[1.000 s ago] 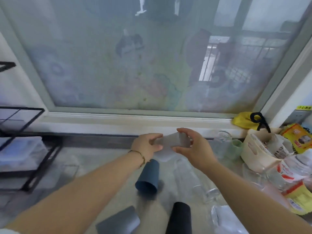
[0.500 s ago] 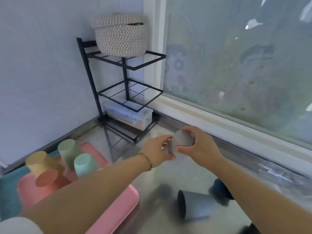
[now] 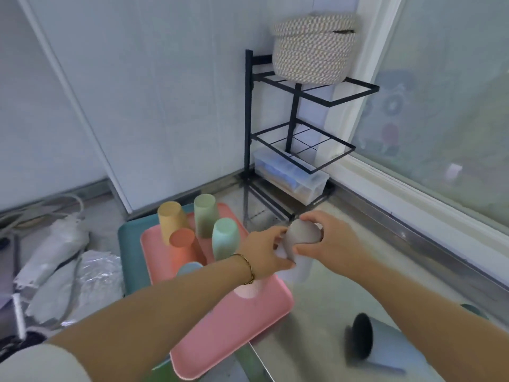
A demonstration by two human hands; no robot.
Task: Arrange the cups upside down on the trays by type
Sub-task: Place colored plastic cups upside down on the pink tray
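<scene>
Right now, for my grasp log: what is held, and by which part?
A grey plastic cup: the left hand grips its left side, the right hand its right side.

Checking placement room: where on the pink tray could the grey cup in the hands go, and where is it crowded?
Bare: the near half of the pink tray, between the pale ribbed cup and its near rim. Crowded: its far end, where the yellow cup, green cup, mint cup and orange cup stand close.
</scene>
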